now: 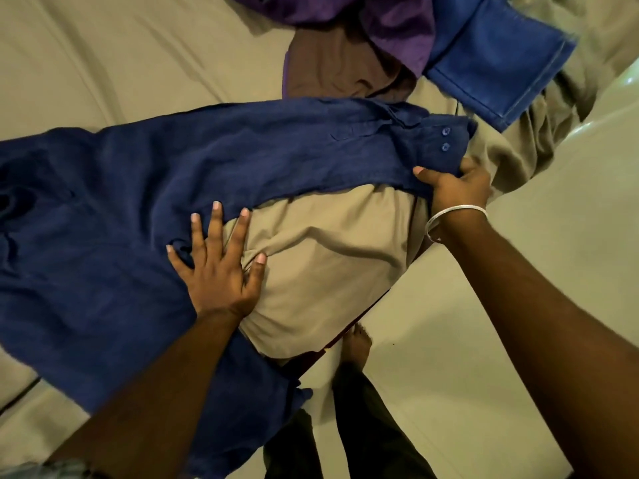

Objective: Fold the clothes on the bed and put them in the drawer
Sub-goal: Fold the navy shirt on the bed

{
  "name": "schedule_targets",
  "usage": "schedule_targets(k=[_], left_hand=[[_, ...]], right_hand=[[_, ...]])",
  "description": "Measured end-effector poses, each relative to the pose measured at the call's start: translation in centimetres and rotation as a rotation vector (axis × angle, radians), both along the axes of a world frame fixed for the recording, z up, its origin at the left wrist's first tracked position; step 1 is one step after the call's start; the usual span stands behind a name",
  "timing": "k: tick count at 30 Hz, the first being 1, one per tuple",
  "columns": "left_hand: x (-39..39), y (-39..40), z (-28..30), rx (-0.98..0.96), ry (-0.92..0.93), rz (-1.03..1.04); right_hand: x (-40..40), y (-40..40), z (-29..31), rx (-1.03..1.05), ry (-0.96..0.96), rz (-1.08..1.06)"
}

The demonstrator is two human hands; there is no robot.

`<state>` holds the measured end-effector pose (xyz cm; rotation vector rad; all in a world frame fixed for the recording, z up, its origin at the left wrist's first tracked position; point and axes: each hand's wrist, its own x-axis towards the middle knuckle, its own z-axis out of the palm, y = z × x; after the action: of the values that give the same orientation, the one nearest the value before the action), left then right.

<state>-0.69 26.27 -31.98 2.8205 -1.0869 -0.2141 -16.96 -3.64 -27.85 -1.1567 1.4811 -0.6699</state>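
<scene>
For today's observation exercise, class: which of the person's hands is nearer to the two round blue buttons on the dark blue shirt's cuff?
Right. The right hand grips the dark blue shirt just below the two round blue buttons; the left hand presses flat farther along the sleeve.

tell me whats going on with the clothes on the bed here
A person is folding a navy shirt spread across the bed. The left hand presses flat where the shirt's body meets the sheet, fingers spread, while the right hand grips the buttoned cuff of the sleeve, which lies stretched out across the bed. More clothes wait in a pile farther back: a purple garment, a brown one and a bright blue one. No drawer is in view.
</scene>
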Motion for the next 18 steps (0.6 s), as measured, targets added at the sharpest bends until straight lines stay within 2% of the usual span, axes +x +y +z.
schedule_targets(k=[6,8,10,12,13,15,16,17,18], left_hand=[[0.1,-0.2,0.4,-0.067,0.001,-0.001],[0.2,0.1,1.5,-0.251,0.112,0.014],[0.0,1.8,4.2,-0.557,0.254,0.034],[-1.0,3.3,7.6,-0.870,0.470,0.223],[-1.4,4.2,9.6,-1.004,0.649,0.406],[-2.0,7.1,11.6,-1.200,1.152,0.771],[-2.0,9.2,11.7,-1.189,1.334,0.888],[-2.0,11.3,11.9,-1.129,1.424,0.974],[-2.2,14.0,11.6,-1.041,1.440,1.017]], right_hand=[[0.8,5.1,2.8,-0.345,-0.126,0.196],[1.5,8.8,3.9,-0.455,-0.105,0.338],[1.9,13.3,5.3,-0.628,-0.059,0.536],[1.8,17.8,6.0,-0.810,-0.078,0.729],[1.9,20.2,6.4,-0.884,-0.101,0.813],[1.9,24.8,6.5,-0.983,-0.127,1.001],[1.7,27.0,6.4,-1.019,-0.139,1.096],[1.3,29.1,6.3,-1.050,-0.141,1.196],[0.7,31.4,6.0,-1.071,-0.132,1.308]])
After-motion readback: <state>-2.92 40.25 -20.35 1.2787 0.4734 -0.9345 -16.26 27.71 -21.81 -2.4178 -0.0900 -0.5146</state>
